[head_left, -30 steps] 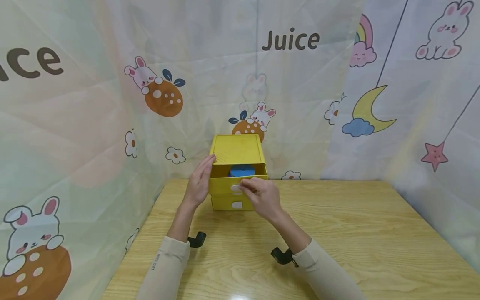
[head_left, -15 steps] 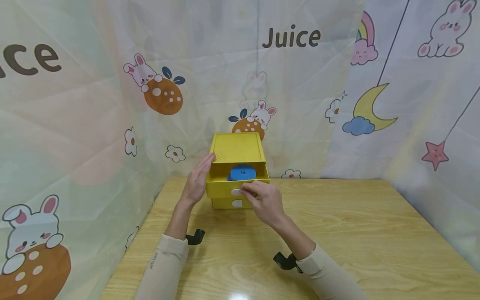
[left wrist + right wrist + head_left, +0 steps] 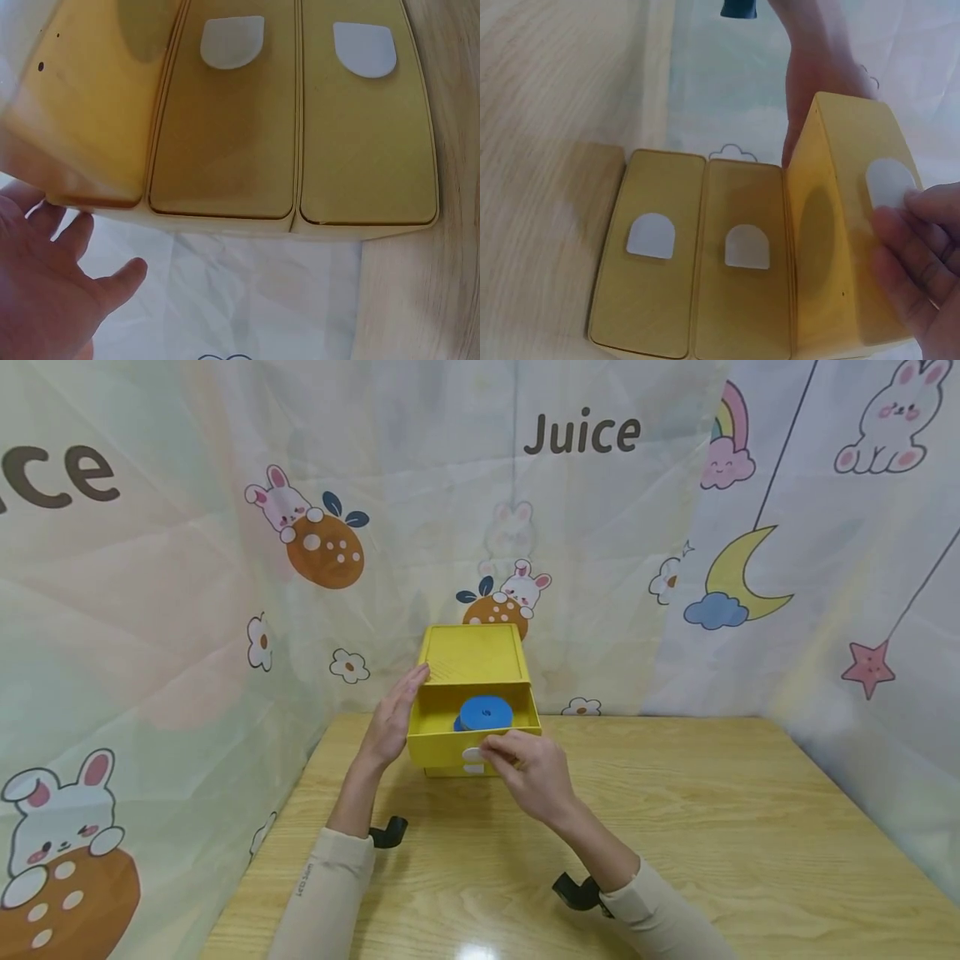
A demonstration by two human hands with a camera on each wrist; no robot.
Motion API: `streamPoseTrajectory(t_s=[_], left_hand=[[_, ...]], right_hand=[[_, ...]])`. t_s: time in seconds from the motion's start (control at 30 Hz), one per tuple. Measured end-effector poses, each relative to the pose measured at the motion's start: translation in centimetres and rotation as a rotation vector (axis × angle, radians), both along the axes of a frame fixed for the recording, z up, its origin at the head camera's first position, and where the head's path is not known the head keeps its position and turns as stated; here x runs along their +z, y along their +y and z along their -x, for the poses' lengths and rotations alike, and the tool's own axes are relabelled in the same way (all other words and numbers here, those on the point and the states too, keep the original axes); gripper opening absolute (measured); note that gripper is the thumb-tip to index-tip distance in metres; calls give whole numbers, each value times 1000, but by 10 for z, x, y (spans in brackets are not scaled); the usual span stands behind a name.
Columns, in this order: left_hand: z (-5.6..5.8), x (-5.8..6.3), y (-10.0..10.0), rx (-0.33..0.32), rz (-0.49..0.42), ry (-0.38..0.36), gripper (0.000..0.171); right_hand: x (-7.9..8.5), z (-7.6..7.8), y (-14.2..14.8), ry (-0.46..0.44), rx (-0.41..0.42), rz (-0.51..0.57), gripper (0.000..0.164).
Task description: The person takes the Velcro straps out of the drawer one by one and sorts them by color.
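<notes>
A yellow drawer unit (image 3: 476,653) stands at the back of the table, its top drawer (image 3: 437,750) pulled out. Inside that drawer lies a round blue roll (image 3: 487,715) with a small dark spot at its centre. My right hand (image 3: 534,775) pinches the white tab handle (image 3: 891,184) on the top drawer's front between thumb and fingers. At the unit's left side, my left hand (image 3: 392,720) rests with fairly straight fingers along the wall near the upper edge. Two lower drawers (image 3: 225,135) with white tabs are closed, as both wrist views show.
The wooden table (image 3: 675,827) extends in front and to the right of the unit. A printed cloth backdrop (image 3: 600,568) hangs right behind it and along both sides. Black angled pieces (image 3: 577,891) stick out from both wrists.
The top drawer has slid further out toward me, drawn by my right hand on its tab. More of the blue roll now shows. My left hand has stayed at the unit's side.
</notes>
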State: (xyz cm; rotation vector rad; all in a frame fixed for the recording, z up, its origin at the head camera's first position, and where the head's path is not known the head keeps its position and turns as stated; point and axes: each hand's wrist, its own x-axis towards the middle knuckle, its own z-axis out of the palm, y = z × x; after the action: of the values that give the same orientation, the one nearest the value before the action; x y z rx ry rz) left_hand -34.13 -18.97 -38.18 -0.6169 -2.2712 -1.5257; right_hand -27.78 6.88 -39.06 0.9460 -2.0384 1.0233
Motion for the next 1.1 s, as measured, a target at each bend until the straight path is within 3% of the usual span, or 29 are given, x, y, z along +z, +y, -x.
streamPoseTrajectory(t_s=[0.37, 0.7, 0.87, 1.1], left_hand=[[-28, 26, 8, -34, 1, -27, 49], [-28, 29, 6, -64, -9, -33, 48], [-28, 30, 6, -69, -5, -39, 48], [-29, 30, 6, -68, -9, -38, 48]], right_hand=[[8, -2, 6, 7, 45, -54, 9], [43, 1, 9, 91, 100, -42, 12], [57, 10, 7, 119, 111, -80, 12], [73, 30, 3, 10, 69, -237, 15]])
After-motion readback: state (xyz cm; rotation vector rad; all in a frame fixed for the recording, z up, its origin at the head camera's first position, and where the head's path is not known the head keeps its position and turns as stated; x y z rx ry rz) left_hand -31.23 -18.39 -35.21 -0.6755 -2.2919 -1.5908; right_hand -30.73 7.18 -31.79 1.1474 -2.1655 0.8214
